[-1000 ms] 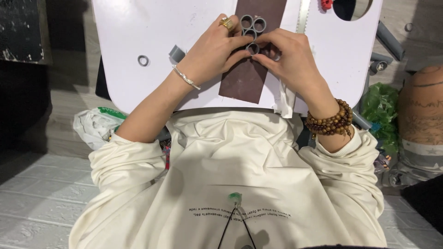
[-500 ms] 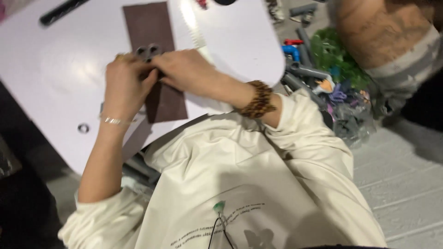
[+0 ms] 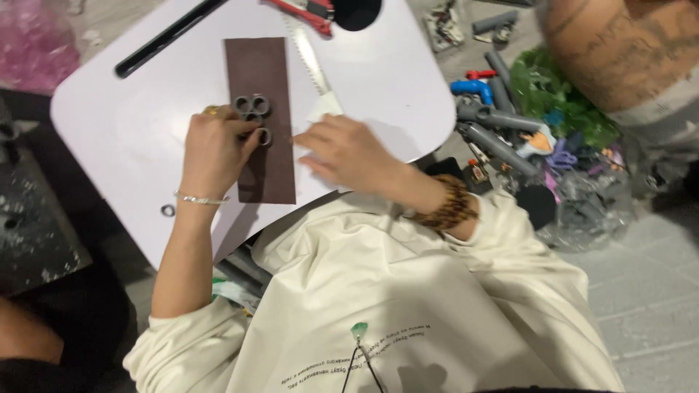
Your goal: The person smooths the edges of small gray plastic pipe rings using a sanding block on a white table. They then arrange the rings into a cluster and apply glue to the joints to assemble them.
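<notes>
Left hand [image 3: 218, 149] pinching grey rings [image 3: 253, 113], right hand [image 3: 349, 149] spread just beside

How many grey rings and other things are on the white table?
Grey rings on the brown strip by the left hand: 4
Loose grey ring: 1
Brown strip: 1
Saw blade: 1
Black bar: 1
Total: 8, with the right hand resting on the white table.
</notes>
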